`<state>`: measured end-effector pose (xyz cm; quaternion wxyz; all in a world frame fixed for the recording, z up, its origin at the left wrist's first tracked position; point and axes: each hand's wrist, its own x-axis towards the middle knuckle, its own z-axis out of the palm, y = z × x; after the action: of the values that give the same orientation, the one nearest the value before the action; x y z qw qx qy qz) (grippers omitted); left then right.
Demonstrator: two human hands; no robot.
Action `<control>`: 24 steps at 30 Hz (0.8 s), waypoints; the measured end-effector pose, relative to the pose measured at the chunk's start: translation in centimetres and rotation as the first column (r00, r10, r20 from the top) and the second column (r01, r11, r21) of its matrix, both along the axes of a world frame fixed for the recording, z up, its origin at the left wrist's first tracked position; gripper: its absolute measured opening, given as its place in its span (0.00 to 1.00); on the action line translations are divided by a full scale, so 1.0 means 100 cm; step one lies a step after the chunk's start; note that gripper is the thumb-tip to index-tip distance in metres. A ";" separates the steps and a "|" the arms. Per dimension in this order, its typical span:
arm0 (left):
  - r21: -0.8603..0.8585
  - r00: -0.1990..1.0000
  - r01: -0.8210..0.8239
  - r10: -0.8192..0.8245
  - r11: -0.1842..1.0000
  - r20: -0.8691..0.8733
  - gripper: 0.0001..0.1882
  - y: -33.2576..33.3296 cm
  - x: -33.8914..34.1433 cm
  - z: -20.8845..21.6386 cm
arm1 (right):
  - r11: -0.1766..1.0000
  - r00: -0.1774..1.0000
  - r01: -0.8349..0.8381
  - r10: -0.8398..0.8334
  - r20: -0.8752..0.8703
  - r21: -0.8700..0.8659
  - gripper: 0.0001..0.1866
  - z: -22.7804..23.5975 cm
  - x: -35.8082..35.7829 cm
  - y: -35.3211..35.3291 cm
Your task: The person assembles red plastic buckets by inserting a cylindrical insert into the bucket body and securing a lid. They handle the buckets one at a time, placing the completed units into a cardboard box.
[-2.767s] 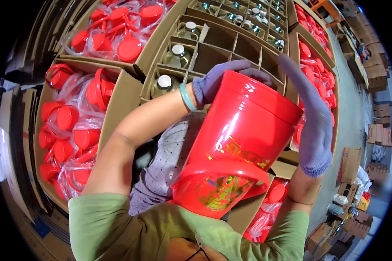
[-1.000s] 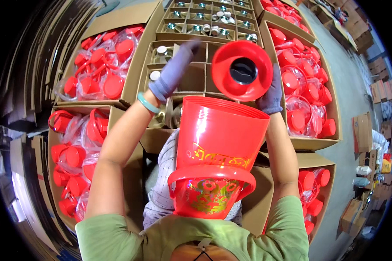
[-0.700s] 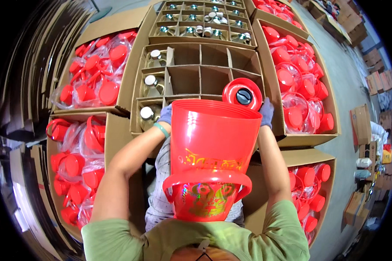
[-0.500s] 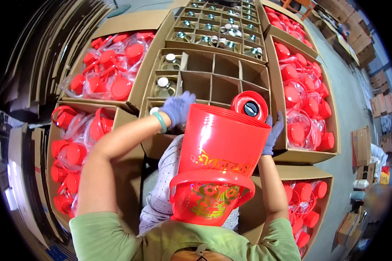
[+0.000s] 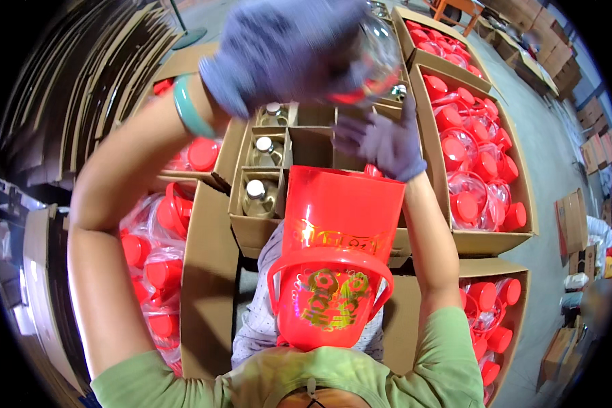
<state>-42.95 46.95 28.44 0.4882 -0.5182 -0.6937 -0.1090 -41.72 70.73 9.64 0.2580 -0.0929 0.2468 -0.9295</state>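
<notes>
My left hand (image 5: pixel 279 51), in a grey-purple glove with a teal wristband, is raised close to the camera and closed around a blurred clear bottle (image 5: pixel 377 58). My gloved right hand (image 5: pixel 382 143) hovers just under that bottle and over the far rim of a red plastic bucket (image 5: pixel 336 217). Its fingers point up and its palm is hidden. The bucket sits nested in another red bucket with a gold print and a handle (image 5: pixel 330 299), propped against my chest. A bit of red shows below my right palm.
A divided cardboard box (image 5: pixel 251 224) ahead holds bottles with white caps (image 5: pixel 255 190). Open cartons of bagged red lids stand at the right (image 5: pixel 476 163), left (image 5: pixel 156 272) and lower right (image 5: pixel 489 306). Flat cardboard is stacked at the far left (image 5: pixel 68 102). A grey floor lies to the right.
My left hand has risen from the bucket's rim toward the camera with a clear bottle in it. My right hand, which held a red lid at the rim, now reaches up under the bottle.
</notes>
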 end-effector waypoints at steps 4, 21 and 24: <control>-0.213 0.903 0.126 -0.023 0.969 0.429 0.26 0.011 0.038 -0.010 | 0.870 0.848 0.493 -0.478 -0.229 0.010 0.47 0.035 -0.020 -0.011; 0.514 0.070 -0.267 -0.516 0.815 0.854 0.14 -0.021 0.047 -0.144 | 0.926 0.997 0.011 0.016 -0.070 0.378 0.39 -0.003 0.097 0.007; 0.458 0.125 -0.213 -0.441 0.863 0.889 0.09 -0.024 0.048 -0.149 | 0.942 1.000 -0.023 0.029 -0.011 0.336 0.40 0.002 0.107 0.006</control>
<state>-38.14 44.52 13.54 0.0102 -0.2294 -0.7425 -0.6292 -31.06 71.34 9.82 0.2802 -0.0582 0.4024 -0.8696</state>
